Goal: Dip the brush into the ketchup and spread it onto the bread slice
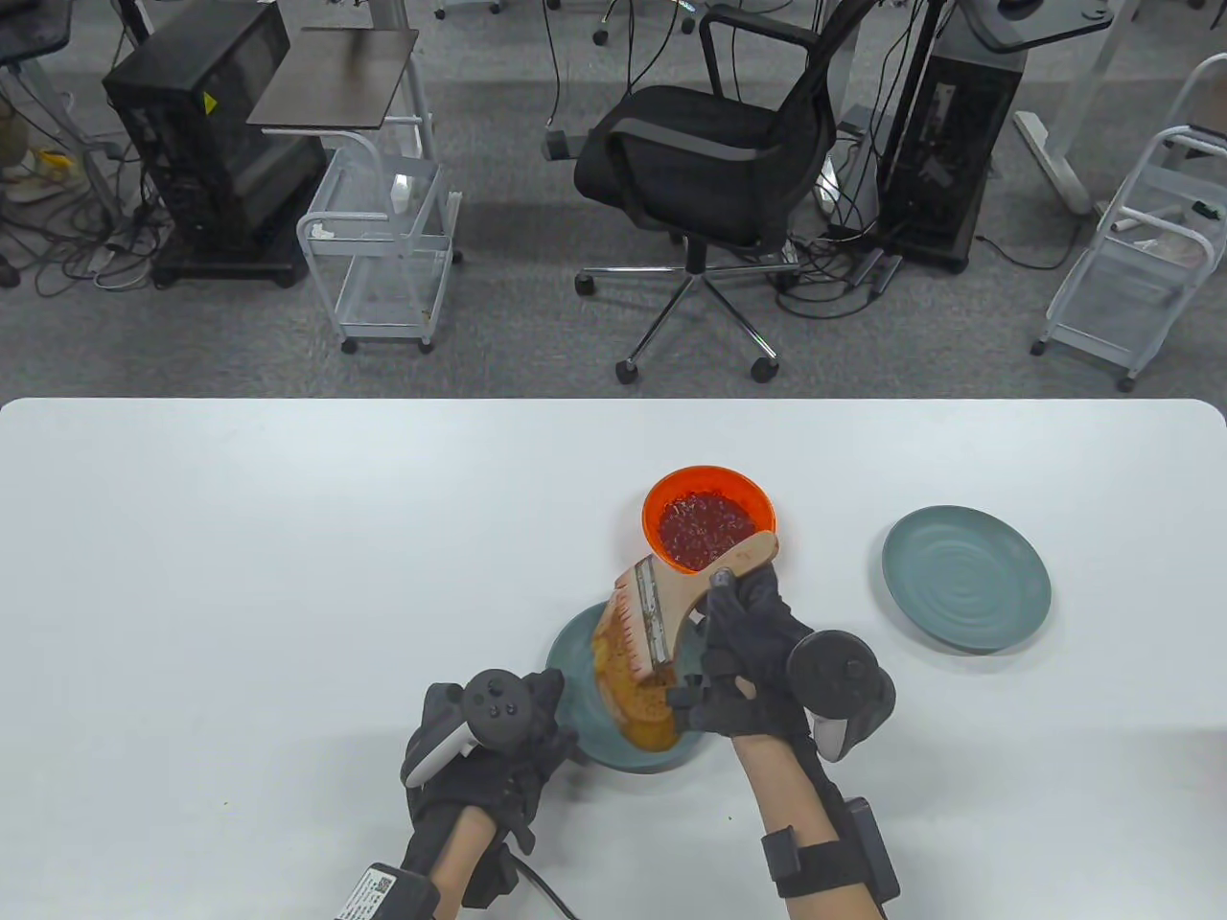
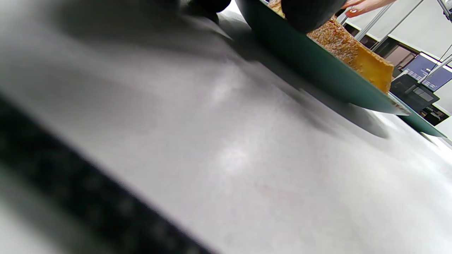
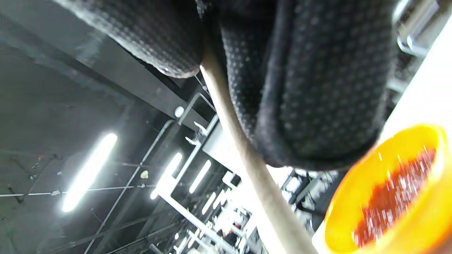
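Note:
My right hand (image 1: 743,637) grips the wooden handle (image 3: 247,155) of a wide paint-style brush (image 1: 661,599). Its bristles lie over the bread slice (image 1: 637,704) on a dark teal plate (image 1: 575,671) near the table's front. The bread (image 2: 356,53) is orange-brown on top. An orange bowl of red ketchup (image 1: 709,522) stands just behind the plate; it also shows in the right wrist view (image 3: 388,201). My left hand (image 1: 498,743) rests at the plate's left rim (image 2: 317,70), fingers curled against it.
A second teal plate (image 1: 966,579), with nothing on it, lies to the right on the white table (image 1: 240,575). A black office chair (image 1: 705,172) and wire carts (image 1: 383,259) stand on the floor beyond the far edge.

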`<state>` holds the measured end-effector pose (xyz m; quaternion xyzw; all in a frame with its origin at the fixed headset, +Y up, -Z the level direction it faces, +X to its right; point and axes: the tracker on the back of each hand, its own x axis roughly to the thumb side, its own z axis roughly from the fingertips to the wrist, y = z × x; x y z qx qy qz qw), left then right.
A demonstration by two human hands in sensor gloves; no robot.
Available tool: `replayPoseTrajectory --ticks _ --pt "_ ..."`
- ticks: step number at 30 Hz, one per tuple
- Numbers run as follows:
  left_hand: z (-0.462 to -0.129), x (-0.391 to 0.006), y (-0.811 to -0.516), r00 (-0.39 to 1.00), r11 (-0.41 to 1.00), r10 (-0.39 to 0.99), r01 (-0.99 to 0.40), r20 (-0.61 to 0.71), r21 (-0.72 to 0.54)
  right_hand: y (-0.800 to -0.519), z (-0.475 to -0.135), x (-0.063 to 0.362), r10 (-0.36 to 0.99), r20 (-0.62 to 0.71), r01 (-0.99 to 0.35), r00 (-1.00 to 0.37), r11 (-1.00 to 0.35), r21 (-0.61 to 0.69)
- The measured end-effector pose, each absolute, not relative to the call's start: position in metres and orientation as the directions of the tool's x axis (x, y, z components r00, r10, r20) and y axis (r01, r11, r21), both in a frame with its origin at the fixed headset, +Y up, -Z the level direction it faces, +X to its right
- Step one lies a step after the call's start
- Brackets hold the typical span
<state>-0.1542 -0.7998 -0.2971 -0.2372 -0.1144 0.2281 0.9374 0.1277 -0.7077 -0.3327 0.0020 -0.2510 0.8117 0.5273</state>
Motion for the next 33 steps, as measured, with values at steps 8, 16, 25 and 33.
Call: replayPoseTrajectory --ticks 8,16,25,33 --pt "-0.297 -0.154 -0.800 0.873 0.787 0.475 -0.366 0.110 -0.498 -0.691 -0.329 0.152 0.669 0.326 -0.699 -0.668 -0.414 -0.582" --pt "-0.296 -0.154 -0.800 0.875 0.788 0.471 -0.360 0.112 -0.499 -0.710 -0.337 0.130 0.851 0.274 -0.862 -0.449 -0.331 -0.384" --pt "-0.296 -0.153 -0.801 0.876 0.786 0.469 -0.356 0.113 -0.505 -0.699 -0.333 0.154 0.756 0.324 -0.778 -0.568 -0.365 -0.511" --pt "-0.296 -0.153 -0.801 0.878 0.789 0.465 -0.352 0.116 -0.503 -0.712 -0.339 0.133 0.864 0.269 -0.870 -0.425 -0.307 -0.386"
